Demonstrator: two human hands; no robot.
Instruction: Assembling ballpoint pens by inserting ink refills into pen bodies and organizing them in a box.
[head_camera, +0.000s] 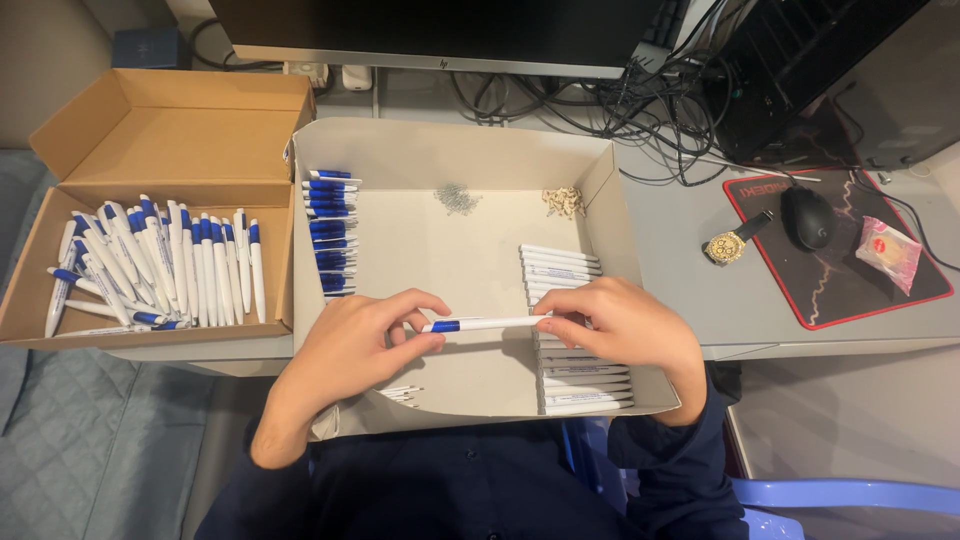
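A white pen with a blue band lies level between my two hands over a shallow white tray. My left hand pinches its blue end. My right hand grips its white end. Along the tray's left wall runs a row of blue pen parts. At its right lies a stack of white pen barrels, partly hidden under my right hand. A few thin white pieces sit below my left hand.
A brown cardboard box at the left holds several finished white-and-blue pens. Small metal springs and tan bits lie at the tray's back. To the right are a watch, a mouse on a black-red pad and a pink packet.
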